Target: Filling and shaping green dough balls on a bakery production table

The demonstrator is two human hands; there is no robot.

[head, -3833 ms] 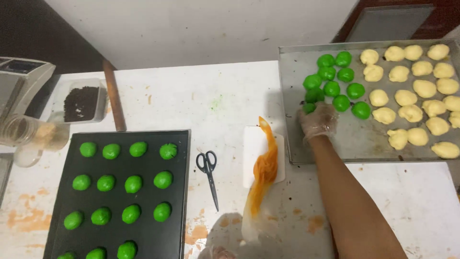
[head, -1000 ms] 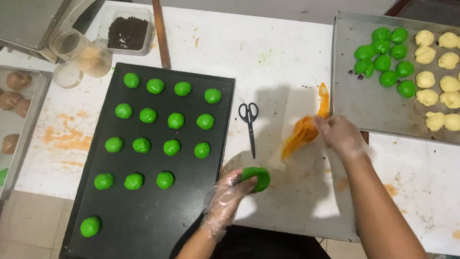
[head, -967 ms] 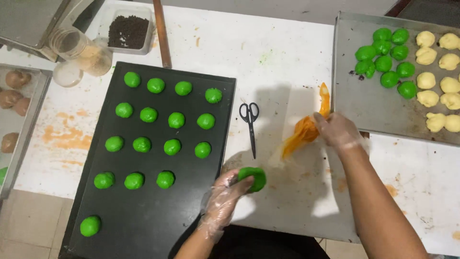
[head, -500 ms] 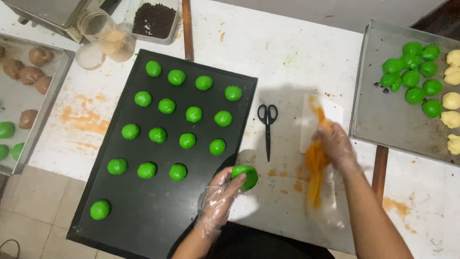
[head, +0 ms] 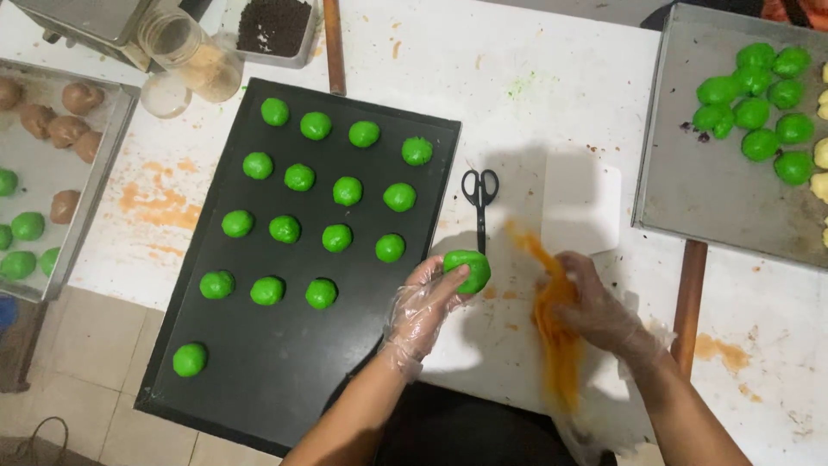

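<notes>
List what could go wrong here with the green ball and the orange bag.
1. The left hand holds the green ball past the black tray's edge, over the table; if it slips, it would likely land on the stained surface.
2. The right hand grips the orange bag, which looks blurred; filling might smear the table, where orange stains already show.
3. The scissors lie just above both hands; a careless reach could catch them.

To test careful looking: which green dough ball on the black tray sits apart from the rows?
The lone green ball at the black tray's near-left corner; the others form rows.
</notes>
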